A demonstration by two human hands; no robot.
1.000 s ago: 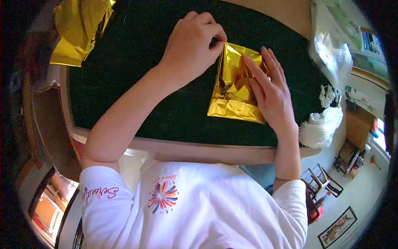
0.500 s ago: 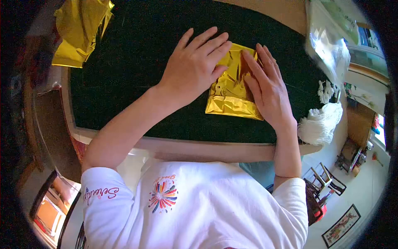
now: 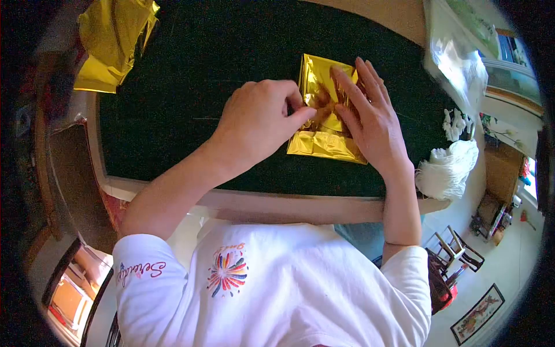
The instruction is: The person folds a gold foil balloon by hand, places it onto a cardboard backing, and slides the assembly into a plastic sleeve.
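Head view: loose gold foil (image 3: 110,43) overlaps the counter's (image 3: 191,69) left edge, toward the far corner. Then the left hand (image 3: 257,118), fingers curled, thumb close to index, at the folded gold foil's (image 3: 324,144) left side; can't tell if they're pinching it. That foil's right of the counter's middle. Right hand's (image 3: 373,113) fingers are slightly spread across it, clutching nothing. Imo, even pressure there and light left-hand touches help avoid creases. White string bundle (image 3: 446,170)'s by the right edge.
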